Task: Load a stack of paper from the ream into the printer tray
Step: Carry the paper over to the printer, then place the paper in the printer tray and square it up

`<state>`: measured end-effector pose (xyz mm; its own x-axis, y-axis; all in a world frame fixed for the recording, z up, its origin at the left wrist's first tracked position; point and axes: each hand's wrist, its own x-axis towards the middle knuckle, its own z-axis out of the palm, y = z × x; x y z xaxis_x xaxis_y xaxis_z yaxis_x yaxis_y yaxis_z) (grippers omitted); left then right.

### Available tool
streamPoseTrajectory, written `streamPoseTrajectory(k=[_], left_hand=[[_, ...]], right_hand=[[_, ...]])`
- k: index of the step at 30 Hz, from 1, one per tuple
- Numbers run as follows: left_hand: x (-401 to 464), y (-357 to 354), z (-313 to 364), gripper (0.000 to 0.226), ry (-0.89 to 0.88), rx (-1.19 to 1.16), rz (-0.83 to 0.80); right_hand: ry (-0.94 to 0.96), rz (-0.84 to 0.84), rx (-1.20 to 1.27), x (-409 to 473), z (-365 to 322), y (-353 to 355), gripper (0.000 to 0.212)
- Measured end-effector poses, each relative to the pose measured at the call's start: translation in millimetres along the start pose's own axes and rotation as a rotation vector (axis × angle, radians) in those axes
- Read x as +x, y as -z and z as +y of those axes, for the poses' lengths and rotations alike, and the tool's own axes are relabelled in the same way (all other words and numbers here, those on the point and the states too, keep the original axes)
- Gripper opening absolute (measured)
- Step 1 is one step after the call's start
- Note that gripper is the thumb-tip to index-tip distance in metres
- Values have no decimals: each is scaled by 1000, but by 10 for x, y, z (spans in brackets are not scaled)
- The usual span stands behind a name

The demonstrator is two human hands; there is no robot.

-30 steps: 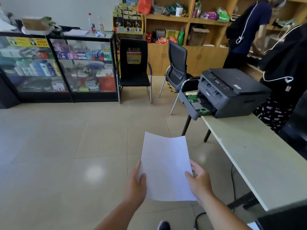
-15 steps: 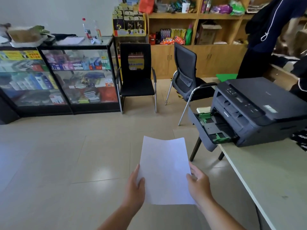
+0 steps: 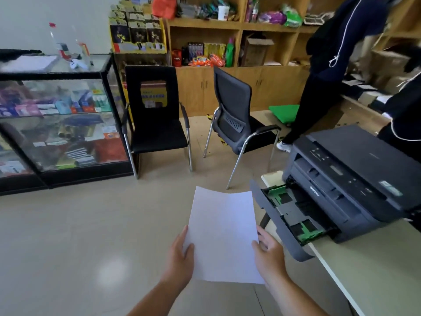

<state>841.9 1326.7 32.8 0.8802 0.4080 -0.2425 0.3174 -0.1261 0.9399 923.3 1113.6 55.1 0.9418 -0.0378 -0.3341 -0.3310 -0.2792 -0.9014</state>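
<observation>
Paper [image 3: 222,233] clasped at both side edges by left hand [image 3: 180,258] and right hand [image 3: 268,254].

A white stack of paper [image 3: 222,233] is held flat above the floor, just left of the printer tray [image 3: 287,216]. The dark grey tray (green guides inside) is pulled open and empty, projecting from the printer [image 3: 355,176].

Matt white paper [image 3: 224,233], dark matt plastic printer [image 3: 355,176] (glossy tiled floor [image 3: 79,236]).
</observation>
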Motion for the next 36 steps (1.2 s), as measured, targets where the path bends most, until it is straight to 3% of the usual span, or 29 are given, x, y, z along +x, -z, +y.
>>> streamPoseTrajectory(k=[9, 20, 36], left_hand=[[1291, -364, 387, 53, -108, 207, -300], [1992, -1488, 784, 50, -201, 391, -614], [2941, -2153, 890, 46, -298, 648, -933]], right_hand=[[-107, 325, 138, 592, -186, 48, 50], [-320, 697, 364, 964, 48, 598, 46], [-579, 876, 390, 1485, 238, 466, 43]])
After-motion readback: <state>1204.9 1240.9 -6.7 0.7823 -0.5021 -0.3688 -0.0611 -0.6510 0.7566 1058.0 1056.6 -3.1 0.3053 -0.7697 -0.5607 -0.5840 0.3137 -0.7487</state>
